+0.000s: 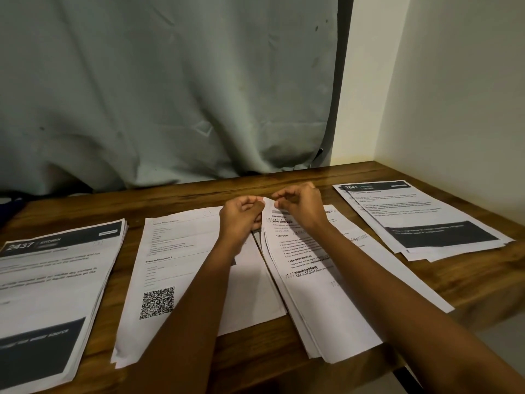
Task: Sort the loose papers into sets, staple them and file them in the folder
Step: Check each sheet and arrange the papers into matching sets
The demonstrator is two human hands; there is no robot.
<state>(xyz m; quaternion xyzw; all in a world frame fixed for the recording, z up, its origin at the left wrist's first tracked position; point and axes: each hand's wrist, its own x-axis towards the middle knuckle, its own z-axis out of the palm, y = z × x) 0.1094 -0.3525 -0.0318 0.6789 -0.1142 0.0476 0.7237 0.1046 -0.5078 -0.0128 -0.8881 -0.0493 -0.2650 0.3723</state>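
Note:
Several piles of printed paper lie on a wooden table [199,194]. A pile headed "2437" [54,282] is at the far left. Right of it lies a sheet with a QR code [181,268]. A thick stack with "TASK GOAL" text [306,280] sits right of centre. A pile headed "2641" [417,217] is at the far right. My left hand [241,214] and my right hand [301,203] meet at the top edge of the thick stack. Both hands have curled fingers and pinch the top corner of its upper sheet.
A grey-green curtain [170,89] hangs behind the table. A white wall [460,81] stands close on the right, meeting the table's back right corner. The table's right edge [483,297] drops off near my right forearm. No stapler or folder is in view.

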